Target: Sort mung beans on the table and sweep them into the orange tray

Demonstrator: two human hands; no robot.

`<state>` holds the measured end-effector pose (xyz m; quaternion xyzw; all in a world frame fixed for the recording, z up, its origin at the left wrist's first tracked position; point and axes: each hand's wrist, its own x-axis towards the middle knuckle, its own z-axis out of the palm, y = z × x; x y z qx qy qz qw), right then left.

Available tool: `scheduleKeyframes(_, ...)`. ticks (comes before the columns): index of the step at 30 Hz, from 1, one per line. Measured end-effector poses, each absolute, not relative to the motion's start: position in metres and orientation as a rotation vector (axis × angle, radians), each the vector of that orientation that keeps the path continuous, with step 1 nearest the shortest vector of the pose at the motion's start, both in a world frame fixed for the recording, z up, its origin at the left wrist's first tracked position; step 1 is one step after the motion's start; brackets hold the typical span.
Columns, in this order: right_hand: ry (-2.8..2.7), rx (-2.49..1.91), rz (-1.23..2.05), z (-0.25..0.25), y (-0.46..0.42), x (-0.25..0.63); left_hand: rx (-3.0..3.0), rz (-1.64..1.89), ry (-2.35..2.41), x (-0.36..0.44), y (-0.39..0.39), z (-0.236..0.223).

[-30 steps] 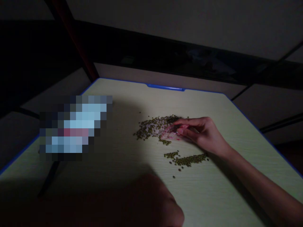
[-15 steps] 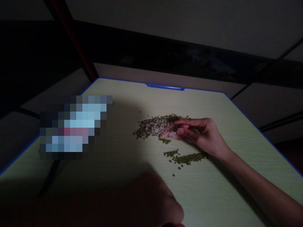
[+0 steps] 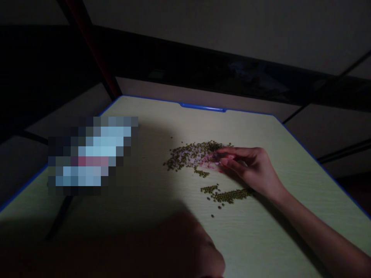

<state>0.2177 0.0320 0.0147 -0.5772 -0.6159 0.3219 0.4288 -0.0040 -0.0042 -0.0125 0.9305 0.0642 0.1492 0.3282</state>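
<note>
Thumb and fingertips of my right hand [image 3: 252, 166] pinch a small clear plastic bag with pink print [image 3: 209, 162]. The bag lies over the right side of a pile of green mung beans mixed with whitish grains [image 3: 185, 154]; what is inside it is hard to make out. Nearer to me, a strip of separate mung beans [image 3: 232, 195] lies below my right hand. My left hand [image 3: 207, 253] is curled closed in dark shadow at the bottom edge. Its fingertips, and whatever they hold, are hidden.
A pale wood-grain table [image 3: 139, 216] with a blue rim carries everything. On its left stands a pixelated bright object [image 3: 101, 146] on a dark support [image 3: 59, 218]. A blue handle strip [image 3: 203, 107] marks the far edge, with dark-banded cabinets [image 3: 203, 31] behind.
My right hand has shifted very slightly right and down, still pinching the bag. The reddish patch under my left hand no longer shows. The beans look unchanged.
</note>
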Motion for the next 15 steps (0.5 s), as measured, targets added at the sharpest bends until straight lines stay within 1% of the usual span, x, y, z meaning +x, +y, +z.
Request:
scheduleKeyframes(8,-1.592,-1.475,0.661,0.0154,0.0303,0.2150,2.430,0.372,0.188,-0.0035,-0.0046,-0.0112)
scheduleKeyframes(15,-1.627,-1.488,0.612,0.0169,0.0280,0.2144,2.430,0.371,0.185,-0.0040,-0.0048,-0.0109)
